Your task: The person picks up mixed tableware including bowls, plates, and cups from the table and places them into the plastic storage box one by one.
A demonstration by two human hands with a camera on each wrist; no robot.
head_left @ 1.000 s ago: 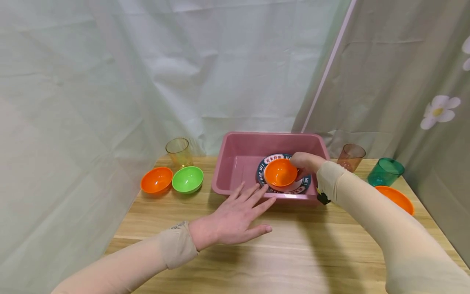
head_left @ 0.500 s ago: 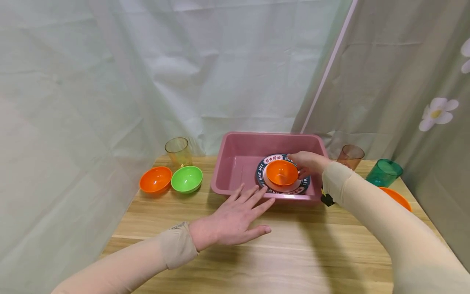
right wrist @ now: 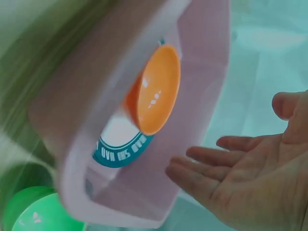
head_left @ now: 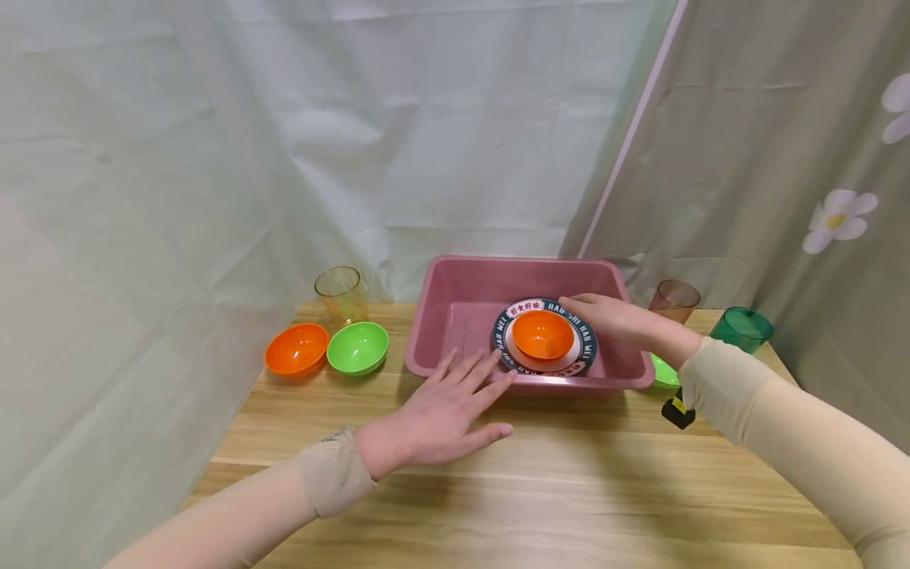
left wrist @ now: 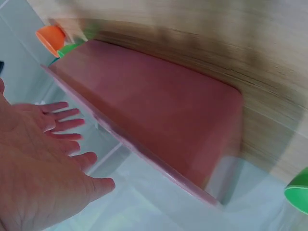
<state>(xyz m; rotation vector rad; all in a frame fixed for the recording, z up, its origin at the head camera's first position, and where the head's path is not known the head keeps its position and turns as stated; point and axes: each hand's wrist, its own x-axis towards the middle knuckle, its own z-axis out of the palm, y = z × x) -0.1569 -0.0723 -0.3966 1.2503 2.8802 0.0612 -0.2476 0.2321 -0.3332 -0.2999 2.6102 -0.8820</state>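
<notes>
An orange bowl [head_left: 543, 335] sits upright on a round plate [head_left: 506, 348] with a dark patterned rim, inside the pink basin [head_left: 455, 273]. My right hand [head_left: 613, 318] is over the basin's right side, apart from the bowl and holding nothing. In the right wrist view that hand [right wrist: 250, 173] shows its palm with the fingers extended. My left hand [head_left: 437, 419] spreads its fingers just in front of the basin, fingertips overlapping the front rim in the head view. In the left wrist view the left hand [left wrist: 43, 168] holds nothing, beside the basin's outer wall [left wrist: 159, 101].
Left of the basin stand another orange bowl [head_left: 297, 348], a green bowl [head_left: 358, 348] and a yellow glass [head_left: 340, 292]. On the right are a brown glass [head_left: 674, 299], a teal glass [head_left: 742, 327] and a partly hidden green bowl [head_left: 664, 371]. Curtains hang behind the table [head_left: 554, 506].
My right hand has let go of the orange bowl on the plate and drawn away to the right, its fingers straightening. The left hand has stayed nearly in place.
</notes>
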